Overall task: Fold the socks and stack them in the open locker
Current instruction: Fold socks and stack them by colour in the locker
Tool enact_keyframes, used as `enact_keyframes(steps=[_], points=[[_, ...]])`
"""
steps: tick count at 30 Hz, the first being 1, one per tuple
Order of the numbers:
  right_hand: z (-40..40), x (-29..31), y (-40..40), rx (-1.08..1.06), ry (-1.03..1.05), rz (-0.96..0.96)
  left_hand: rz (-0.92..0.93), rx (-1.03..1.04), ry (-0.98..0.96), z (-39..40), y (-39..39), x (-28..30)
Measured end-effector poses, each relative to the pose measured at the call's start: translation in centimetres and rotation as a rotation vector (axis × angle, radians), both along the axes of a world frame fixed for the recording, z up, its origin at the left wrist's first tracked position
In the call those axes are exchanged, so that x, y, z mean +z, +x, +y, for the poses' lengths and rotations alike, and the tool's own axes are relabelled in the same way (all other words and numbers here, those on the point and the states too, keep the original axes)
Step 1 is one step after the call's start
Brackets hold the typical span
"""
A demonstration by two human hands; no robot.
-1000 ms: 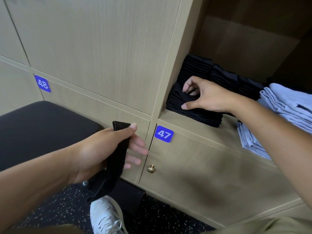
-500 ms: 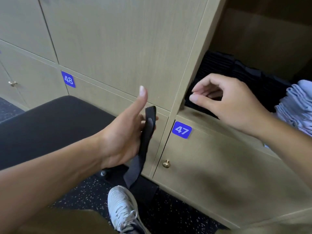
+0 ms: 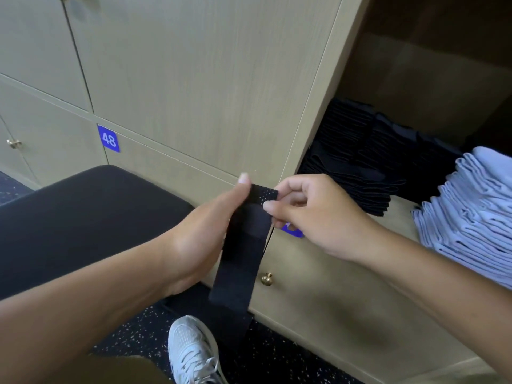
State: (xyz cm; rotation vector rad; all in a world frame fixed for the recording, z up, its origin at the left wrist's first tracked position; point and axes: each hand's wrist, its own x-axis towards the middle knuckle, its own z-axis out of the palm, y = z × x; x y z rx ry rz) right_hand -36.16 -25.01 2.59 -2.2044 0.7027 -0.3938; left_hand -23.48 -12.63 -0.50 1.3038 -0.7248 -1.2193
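Two hands up front, but first the big stuff: wall of pale wood locker doors point(image 3: 194, 79) filling the upper left, blue plate 48 point(image 3: 108, 138) on the lower row. Open locker point(image 3: 432, 87) at the right, its inside in shadow. Black padded bench point(image 3: 83, 217) low on the left, hard against the doors. Dark speckled floor point(image 3: 133, 331) beneath. Inside the locker, at the right, a tall pile of light blue folded cloths point(image 3: 476, 217); to its left, stacks of folded black socks point(image 3: 357, 164) on the locker floor, running toward the back. Down front, left hand point(image 3: 205, 239) raised before the closed doors, thumb straight up, black sock point(image 3: 243, 245) held against the palm and hanging long and flat toward the floor, unfolded; how the hidden fingers lie behind the cloth, cannot tell. Right hand point(image 3: 313, 214) just beside, thumb and forefinger pinching the sock's top cuff, remaining fingers curled in. Sock well outside the locker, in front of the lower door. White laced sneaker point(image 3: 191, 353) at the bottom edge. Small brass knob point(image 3: 266, 279) just right of the hanging sock, and a sliver of a second blue plate point(image 3: 293, 231) peeking under the right hand.
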Motion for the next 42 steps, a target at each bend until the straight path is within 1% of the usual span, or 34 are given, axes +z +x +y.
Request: enact_keyframes(steps=[2, 3, 6, 8, 10, 13, 16, 20, 23, 26, 29, 34, 39, 42], points=[[-0.5, 0.2, -0.2, -0.031, -0.084, -0.038, -0.275, 0.051, -0.011, 0.1, 0.5, -0.5], [-0.7, 0.2, -0.2, -0.034, -0.105, -0.051, -0.347, 0.067, -0.015, 0.1, 0.8, -0.8], [-1.2, 0.2, -0.5, -0.038, -0.133, -0.081, -0.468, 0.091, -0.016, 0.0, 1.2, -1.1], [-1.3, 0.2, -0.6, -0.049, -0.131, -0.095, -0.498, 0.091, -0.019, -0.2, 1.1, -1.1], [-1.3, 0.1, -0.8, -0.076, -0.119, -0.099, -0.426, 0.096, -0.010, -0.2, 0.9, -1.3], [-1.1, 0.0, -1.1, -0.112, -0.093, -0.078, -0.243, 0.150, 0.031, -0.2, 0.6, -1.5], [-0.4, 0.0, -1.5, -0.055, -0.084, 0.017, -0.095, 0.195, 0.064, -0.1, 0.5, -1.5], [0.3, -0.1, -1.9, 0.000, -0.171, 0.115, 0.084, 0.210, 0.057, -0.2, 0.6, -1.2], [0.7, 0.0, -2.1, 0.011, -0.225, 0.165, 0.155, 0.164, 0.013, -0.2, 0.5, -0.9], [0.9, 0.3, -2.2, 0.010, -0.254, 0.172, 0.197, 0.130, -0.009, -0.2, 0.2, -0.6], [0.8, 0.7, -2.3, 0.037, -0.285, 0.177, 0.227, 0.168, 0.008, -0.1, 0.1, -0.4], [0.5, 0.8, -2.3, 0.065, -0.321, 0.147, 0.160, 0.182, -0.001, 0.0, 0.1, -0.1], [0.7, 0.3, -2.1, 0.039, -0.318, 0.084, 0.105, 0.099, -0.012, -0.1, 0.4, -0.6], [0.2, 0.9, -2.2, 0.045, -0.368, 0.106, 0.071, 0.066, -0.048, 0.0, 0.3, -0.6]])
